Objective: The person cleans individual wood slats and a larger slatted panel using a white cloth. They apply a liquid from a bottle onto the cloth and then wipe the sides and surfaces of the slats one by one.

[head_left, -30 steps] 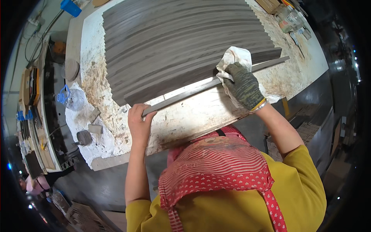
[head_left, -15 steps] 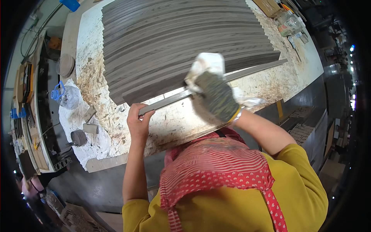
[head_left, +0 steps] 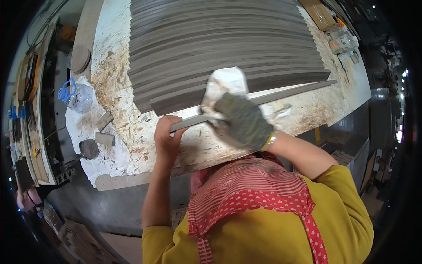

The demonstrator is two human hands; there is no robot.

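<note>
My bare left hand pinches the near left end of a long grey-brown wooden strip between thumb and fingers. A dark camouflage-patterned glove covers my right hand, which is closed on a crumpled white cloth. The cloth lies over the strip a short way right of my left hand, and the hand's edge is slightly blurred. Just beyond, many similar strips lie side by side in a broad sheet with uneven ends. How the cloth sits under the gloved fingers is hidden.
The white, brown-stained worktable carries a clear jug with a blue handle, two small blocks and a round dark tin at left. Plastic bottles and a cardboard box stand far right. A pale crumpled scrap lies beside my right wrist.
My gloved right hand and the cloth have slid left along the strip, closer to my left hand. The left hand keeps its grip on the end. The whole view has shifted slightly.
</note>
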